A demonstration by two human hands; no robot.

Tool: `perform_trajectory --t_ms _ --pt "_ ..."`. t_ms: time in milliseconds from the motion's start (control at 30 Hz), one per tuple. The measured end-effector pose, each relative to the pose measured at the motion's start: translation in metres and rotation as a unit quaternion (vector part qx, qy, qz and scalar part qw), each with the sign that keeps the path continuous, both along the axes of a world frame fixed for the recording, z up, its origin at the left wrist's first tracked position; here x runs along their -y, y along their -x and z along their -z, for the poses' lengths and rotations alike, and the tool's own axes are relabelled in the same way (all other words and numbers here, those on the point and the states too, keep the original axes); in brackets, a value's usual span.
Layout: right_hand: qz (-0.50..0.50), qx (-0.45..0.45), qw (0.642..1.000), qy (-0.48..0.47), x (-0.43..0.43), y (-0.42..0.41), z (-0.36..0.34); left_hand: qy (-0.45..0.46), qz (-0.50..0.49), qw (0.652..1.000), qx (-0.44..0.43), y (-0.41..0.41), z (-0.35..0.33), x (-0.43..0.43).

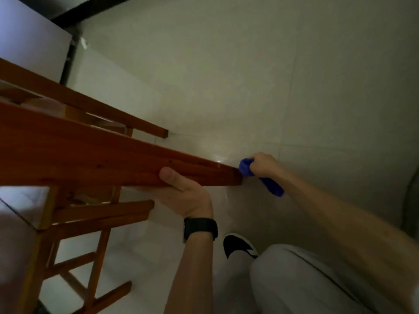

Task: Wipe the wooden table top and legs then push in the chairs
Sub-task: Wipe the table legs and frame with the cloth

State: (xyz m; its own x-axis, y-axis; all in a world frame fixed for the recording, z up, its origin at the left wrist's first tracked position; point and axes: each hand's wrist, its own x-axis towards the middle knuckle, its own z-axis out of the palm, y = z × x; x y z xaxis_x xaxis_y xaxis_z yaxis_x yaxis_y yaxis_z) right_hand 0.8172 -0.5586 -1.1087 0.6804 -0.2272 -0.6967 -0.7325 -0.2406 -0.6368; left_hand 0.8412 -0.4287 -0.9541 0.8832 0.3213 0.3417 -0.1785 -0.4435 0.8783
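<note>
Item: wooden table leg (108,159), rigid and probably heavy, slanting down to the pale floor (249,87). Left hand (186,193) gripped it near the foot, thumb on top (a sound bracing spot). Right hand (264,165) was closed round a soft, bunched blue cloth (247,167), apparently touching the leg's foot. Chair (90,223) stood just beside.

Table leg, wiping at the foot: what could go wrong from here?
1. The blue cloth is bunched in the right hand at the foot of the table leg, so it may wipe only one face.
2. Its loose tail trails by the tiled floor and could pick up dirt.
3. The left hand grips the leg; a hard pull might shift the table.
</note>
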Motion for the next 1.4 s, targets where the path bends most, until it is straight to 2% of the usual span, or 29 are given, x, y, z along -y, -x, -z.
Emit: perform_trajectory --t_ms 33,67,100,133,167,233,300,367,433,467,567,667,733,767,800,833,867,967,1100,1167,1200,1233,1300,1333,1400 --pt "0.093 0.041 0.994 -0.033 -0.003 0.01 -0.007 -0.001 -0.001 1.0 0.007 0.003 -0.004 -0.002" --pt "0.204 0.112 0.971 -0.051 -0.012 0.017 -0.015 0.0 0.02 1.0 0.011 0.003 -0.005 -0.004" --pt "0.293 0.2 0.934 -0.041 -0.028 0.021 -0.029 -0.008 0.031 0.999 0.01 0.004 -0.007 -0.006" --pt "0.329 0.289 0.899 -0.023 -0.046 0.023 -0.046 -0.006 0.042 0.999 0.006 0.009 -0.014 -0.005" --pt "0.313 0.355 0.881 -0.006 -0.068 0.022 -0.058 -0.002 0.051 0.999 0.0 0.011 -0.017 -0.006" --pt "0.243 0.401 0.883 0.029 -0.111 0.024 -0.067 -0.027 0.075 0.997 -0.01 0.013 -0.018 -0.013" --pt "0.255 0.326 0.91 0.005 -0.122 0.029 -0.048 -0.062 0.099 0.993 -0.023 0.017 -0.024 -0.023" --pt "0.235 0.162 0.957 -0.056 -0.113 0.04 -0.026 -0.073 0.129 0.988 -0.033 0.024 -0.031 -0.03" --pt "0.208 0.115 0.969 -0.062 -0.1 0.051 -0.014 -0.066 0.149 0.986 -0.043 0.028 -0.034 -0.036" --pt "0.233 0.142 0.961 -0.034 -0.095 0.053 -0.018 -0.064 0.153 0.985 -0.042 0.028 -0.035 -0.038" --pt "0.326 0.283 0.901 0.042 -0.1 0.045 -0.055 -0.062 0.163 0.983 -0.059 0.025 -0.034 -0.041" --pt "0.215 0.366 0.899 0.104 -0.131 0.033 -0.065 -0.038 0.159 0.983 -0.083 0.027 -0.04 -0.044" --pt "0.204 0.313 0.926 0.045 -0.135 0.035 -0.042 -0.046 0.161 0.982 -0.091 0.028 -0.046 -0.046" --pt "0.189 0.232 0.954 0.004 -0.13 0.038 -0.035 -0.05 0.161 0.981 -0.093 0.027 -0.048 -0.047" --pt "0.117 0.129 0.984 -0.023 -0.123 0.043 -0.033 -0.057 0.162 0.98 -0.097 0.027 -0.049 -0.047" --pt "0.072 0.048 0.995 -0.057 -0.117 0.049 -0.027 -0.066 0.162 0.979 -0.105 0.028 -0.051 -0.046" --pt "0.056 0.027 0.997 -0.046 -0.113 0.053 -0.022 -0.075 0.158 0.978 -0.109 0.028 -0.051 -0.046" --pt "0.161 0.045 0.977 -0.13 -0.107 0.051 -0.039 -0.073 0.154 0.978 -0.117 0.024 -0.05 -0.047" --pt "0.127 0.082 0.975 -0.161 -0.103 0.045 -0.09 -0.084 0.165 0.971 -0.15 0.024 -0.054 -0.054" --pt "0.09 0.09 0.977 -0.173 -0.101 0.05 -0.12 -0.085 0.146 0.957 -0.233 0.033 -0.051 -0.065" --pt "0.071 0.091 0.975 -0.187 -0.1 0.052 -0.132 -0.083 0.132 0.939 -0.308 0.039 -0.045 -0.072" --pt "0.054 0.096 0.971 -0.211 -0.1 0.057 -0.149 -0.057 0.126 0.909 -0.393 0.049 -0.044 -0.078" --pt "-0.017 0.121 0.966 -0.23 -0.099 0.063 -0.181 0.119 0.143 0.837 -0.514 0.068 -0.051 -0.085" --pt "-0.054 0.129 0.966 -0.217 -0.1 0.065 -0.193 0.231 0.161 0.807 -0.519 0.072 -0.054 -0.088" --pt "-0.141 0.131 0.962 -0.194 -0.097 0.068 -0.222 0.374 0.178 0.79 -0.452 0.079 -0.068 -0.098"
